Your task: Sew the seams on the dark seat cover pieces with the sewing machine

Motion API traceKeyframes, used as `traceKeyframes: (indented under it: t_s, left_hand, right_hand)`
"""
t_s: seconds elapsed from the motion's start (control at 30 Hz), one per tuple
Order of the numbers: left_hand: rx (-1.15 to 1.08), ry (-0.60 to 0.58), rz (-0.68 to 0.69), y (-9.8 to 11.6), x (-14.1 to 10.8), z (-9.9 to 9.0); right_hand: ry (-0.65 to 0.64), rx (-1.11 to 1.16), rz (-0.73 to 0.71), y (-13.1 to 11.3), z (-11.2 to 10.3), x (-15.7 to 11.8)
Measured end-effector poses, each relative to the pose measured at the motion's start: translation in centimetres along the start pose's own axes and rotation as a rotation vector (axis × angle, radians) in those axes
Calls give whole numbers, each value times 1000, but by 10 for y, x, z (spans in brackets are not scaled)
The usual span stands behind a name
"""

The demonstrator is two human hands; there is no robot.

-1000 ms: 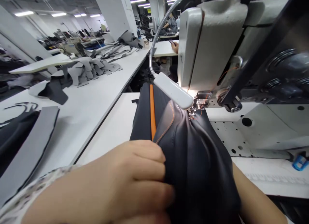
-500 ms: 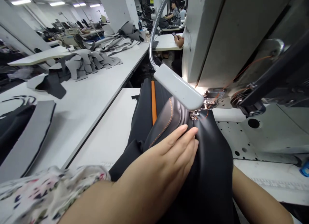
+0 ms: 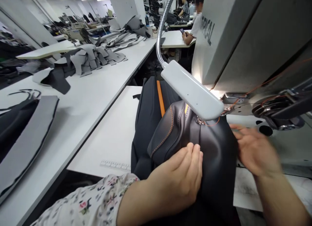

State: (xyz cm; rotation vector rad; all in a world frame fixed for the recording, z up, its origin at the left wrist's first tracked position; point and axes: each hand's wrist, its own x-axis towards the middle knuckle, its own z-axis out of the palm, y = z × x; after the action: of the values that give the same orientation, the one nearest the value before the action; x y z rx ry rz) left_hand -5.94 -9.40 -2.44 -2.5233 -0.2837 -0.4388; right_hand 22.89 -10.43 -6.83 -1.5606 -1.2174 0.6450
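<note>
While flat against a black backpack [image 3: 216, 161] with orange stitching, left hand [image 3: 175, 177] in an open grip, fingers together and pressing on the panel. Right hand [image 3: 255, 151] blurred, grip wide, fingers spread just beside the backpack's edge. Backpack lying on a white tabletop [image 3: 104, 131], its top under a sewing machine's presser foot [image 3: 201, 121].

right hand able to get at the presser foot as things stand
Probably yes. The right hand looks free, hovering beside the dark bag, and only the bag's edge lies between it and the presser foot; the lamp hangs close above.
</note>
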Motion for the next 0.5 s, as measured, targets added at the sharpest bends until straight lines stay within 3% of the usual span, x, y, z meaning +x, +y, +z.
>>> traceKeyframes:
  t_s: [0.1, 0.2, 0.33, 0.5]
  left_hand:
    - [-18, 22, -29, 7, 7, -2]
    - [-42, 19, -84, 10, 8, -4]
    - [-86, 9, -151, 9, 3, -6]
    - [-99, 1, -173, 5, 1, -5]
  right_hand:
    - [-107, 4, 20, -19, -8, -2]
    - [-143, -231, -3, -27, -8, 0]
    - [-100, -289, 6, -19, -5, 5]
    - [-65, -176, -19, -12, 0, 10]
